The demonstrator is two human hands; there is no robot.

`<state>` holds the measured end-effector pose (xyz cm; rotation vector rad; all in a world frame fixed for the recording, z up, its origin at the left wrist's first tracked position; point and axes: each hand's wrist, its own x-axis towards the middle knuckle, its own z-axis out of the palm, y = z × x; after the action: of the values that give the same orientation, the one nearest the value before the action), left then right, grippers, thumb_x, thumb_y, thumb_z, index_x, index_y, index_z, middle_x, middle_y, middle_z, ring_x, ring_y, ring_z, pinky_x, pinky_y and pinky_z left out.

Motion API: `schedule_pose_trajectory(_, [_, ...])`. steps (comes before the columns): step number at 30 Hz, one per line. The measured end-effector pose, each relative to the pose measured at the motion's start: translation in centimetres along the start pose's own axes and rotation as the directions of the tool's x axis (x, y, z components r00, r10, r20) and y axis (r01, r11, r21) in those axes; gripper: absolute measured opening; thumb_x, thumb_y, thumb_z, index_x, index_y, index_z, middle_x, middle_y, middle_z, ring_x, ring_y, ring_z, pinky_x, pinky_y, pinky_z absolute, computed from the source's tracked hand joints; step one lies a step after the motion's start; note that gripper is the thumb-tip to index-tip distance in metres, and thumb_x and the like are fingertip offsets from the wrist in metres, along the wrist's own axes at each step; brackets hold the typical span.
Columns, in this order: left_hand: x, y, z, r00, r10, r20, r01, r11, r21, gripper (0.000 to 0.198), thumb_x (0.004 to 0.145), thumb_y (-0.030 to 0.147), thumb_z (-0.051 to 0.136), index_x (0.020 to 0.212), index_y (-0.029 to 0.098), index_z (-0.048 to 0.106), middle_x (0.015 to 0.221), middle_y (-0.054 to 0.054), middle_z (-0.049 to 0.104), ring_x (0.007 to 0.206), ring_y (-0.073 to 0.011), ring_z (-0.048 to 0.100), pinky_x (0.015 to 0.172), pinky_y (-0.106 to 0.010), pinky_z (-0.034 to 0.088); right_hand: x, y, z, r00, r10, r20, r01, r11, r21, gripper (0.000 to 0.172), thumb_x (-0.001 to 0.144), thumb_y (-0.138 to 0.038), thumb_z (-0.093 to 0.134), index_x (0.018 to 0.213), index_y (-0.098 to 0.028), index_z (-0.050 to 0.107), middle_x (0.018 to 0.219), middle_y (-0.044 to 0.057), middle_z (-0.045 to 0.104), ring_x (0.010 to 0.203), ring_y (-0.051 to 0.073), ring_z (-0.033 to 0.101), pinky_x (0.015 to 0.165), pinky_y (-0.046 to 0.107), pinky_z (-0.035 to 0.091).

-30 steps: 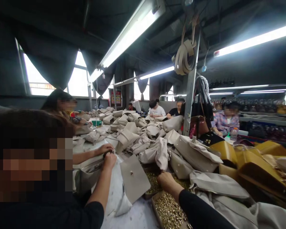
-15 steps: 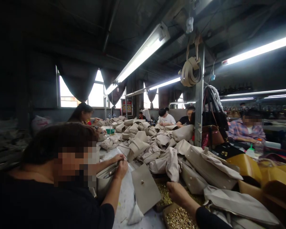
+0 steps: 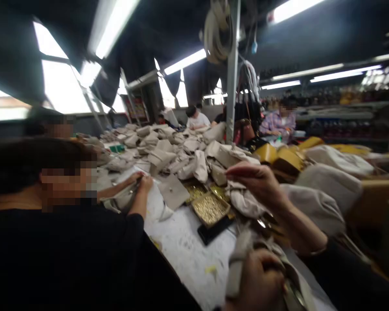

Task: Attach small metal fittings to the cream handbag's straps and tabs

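Our left hand (image 3: pixel 262 274) gripped a beige bag (image 3: pixel 235 274) at the desk (image 3: pixel 184 246) edge. The bag lay below our raised right hand (image 3: pixel 261 183), its fingertips drawn together near a stud tray (image 3: pixel 199 217); we couldn't tell whether they held anything.

left hand (image 3: pixel 262 276) grips beige bag (image 3: pixel 235 276), blurred; right hand (image 3: pixel 257 181) in the air above it, grasp unclear. beyond, on white tabletop (image 3: pixel 186 255): tray (image 3: pixel 199 216) of small gold pieces (image 3: pixel 210 208), black object (image 3: pixel 215 232) at its near edge.
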<state>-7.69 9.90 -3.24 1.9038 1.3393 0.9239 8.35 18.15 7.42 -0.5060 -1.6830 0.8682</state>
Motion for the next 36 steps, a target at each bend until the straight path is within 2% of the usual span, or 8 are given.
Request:
schedule_pose_trajectory(2, [-2.3, 3.3, 5.9, 0.99, -0.092, 0.104, 0.114, 0.964, -0.241, 0.013, 0.097, 0.023, 0.063, 0.106, 0.018, 0.071, 0.106, -0.008, 0.074, 0.092, -0.0186, 0.07, 0.082, -0.033, 0.059, -4.5, -4.4, -2.6, 0.978, -0.001, -0.209, 0.008, 1.0, 0.029, 0.01, 0.084, -0.028, 0.083, 0.094, -0.025, 0.082, 0.092, 0.002, 0.077, 0.084, 0.017, 0.071, 0.079, 0.032, 0.058])
schedule_pose_trajectory(4, [-3.5, 5.6, 8.2, 0.969, -0.209, 0.132, 0.247, 0.841, -0.481, 0.013, 0.087, 0.016, 0.067, 0.1, 0.015, 0.071, 0.092, -0.006, 0.075, 0.08, -0.017, 0.07, 0.074, -0.028, 0.057, -9.4, -7.5, -3.8, 0.948, 0.036, -0.315, -0.048, 0.998, -0.029, 0.011, 0.086, -0.021, 0.083, 0.095, -0.026, 0.082, 0.093, 0.001, 0.077, 0.086, 0.017, 0.071, 0.079, 0.03, 0.058])
schedule_pose_trajectory(7, [-3.4, 6.6, 8.0, 0.944, -0.309, 0.121, 0.31, 0.696, -0.647, 0.017, 0.077, 0.018, 0.075, 0.092, 0.015, 0.07, 0.082, -0.003, 0.075, 0.071, -0.0153, 0.068, 0.064, -0.023, 0.053, -16.3, -8.9, -3.4, 0.935, 0.141, -0.326, -0.178, 0.98, -0.086, 0.011, 0.091, -0.018, 0.078, 0.096, -0.028, 0.081, 0.092, 0.001, 0.075, 0.086, 0.017, 0.07, 0.077, 0.028, 0.058])
schedule_pose_trajectory(11, [-3.2, 7.3, 7.3, 0.953, -0.285, 0.099, 0.287, 0.755, -0.589, 0.012, 0.077, 0.022, 0.076, 0.085, 0.014, 0.073, 0.084, -0.005, 0.077, 0.078, -0.0166, 0.07, 0.072, -0.023, 0.053, -21.5, -6.7, -2.5, 0.93, 0.223, -0.293, -0.262, 0.96, -0.103, 0.008, 0.094, -0.022, 0.075, 0.097, -0.027, 0.08, 0.09, 0.002, 0.076, 0.082, 0.017, 0.069, 0.076, 0.027, 0.056])
schedule_pose_trajectory(15, [-3.7, 8.7, 8.0, 0.956, -0.276, 0.102, 0.288, 0.802, -0.523, 0.016, 0.082, 0.029, 0.073, 0.085, 0.014, 0.078, 0.08, -0.005, 0.077, 0.071, -0.0166, 0.068, 0.068, -0.024, 0.053, -22.9, -4.4, -3.2, 0.886, 0.263, -0.381, -0.318, 0.944, -0.086, 0.005, 0.092, -0.024, 0.076, 0.094, -0.026, 0.08, 0.089, 0.002, 0.075, 0.082, 0.018, 0.068, 0.075, 0.026, 0.054])
schedule_pose_trajectory(22, [-4.0, 9.7, 8.8, 0.96, -0.265, 0.094, 0.276, 0.826, -0.491, 0.011, 0.082, 0.022, 0.069, 0.081, 0.015, 0.077, 0.079, -0.005, 0.076, 0.075, -0.0185, 0.069, 0.071, -0.026, 0.054, -24.2, -2.1, -3.8, 0.804, 0.379, -0.459, -0.335, 0.925, 0.178, 0.006, 0.085, -0.03, 0.083, 0.083, -0.026, 0.08, 0.094, 0.002, 0.07, 0.093, 0.019, 0.064, 0.087, 0.029, 0.051])
schedule_pose_trajectory(31, [-4.1, 10.3, 10.2, 0.937, -0.339, 0.081, 0.328, 0.779, -0.534, 0.005, 0.078, 0.02, 0.071, 0.079, 0.015, 0.071, 0.074, -0.004, 0.073, 0.068, -0.0167, 0.068, 0.067, -0.025, 0.053, -25.3, -1.3, -3.8, 0.691, 0.491, -0.53, -0.458, 0.865, 0.204, 0.016, 0.079, -0.041, 0.087, 0.086, -0.026, 0.083, 0.09, 0.002, 0.069, 0.088, 0.02, 0.061, 0.082, 0.031, 0.047])
schedule_pose_trajectory(36, [-4.1, 10.3, 10.4, 0.944, -0.324, 0.07, 0.313, 0.804, -0.506, 0.005, 0.079, 0.02, 0.07, 0.078, 0.015, 0.071, 0.075, -0.005, 0.072, 0.07, -0.0174, 0.067, 0.067, -0.026, 0.052, -25.4, -1.0, -3.6, 0.66, 0.545, -0.517, -0.429, 0.839, 0.335, 0.017, 0.074, -0.039, 0.09, 0.08, -0.025, 0.081, 0.089, 0.002, 0.069, 0.092, 0.021, 0.061, 0.085, 0.031, 0.048])
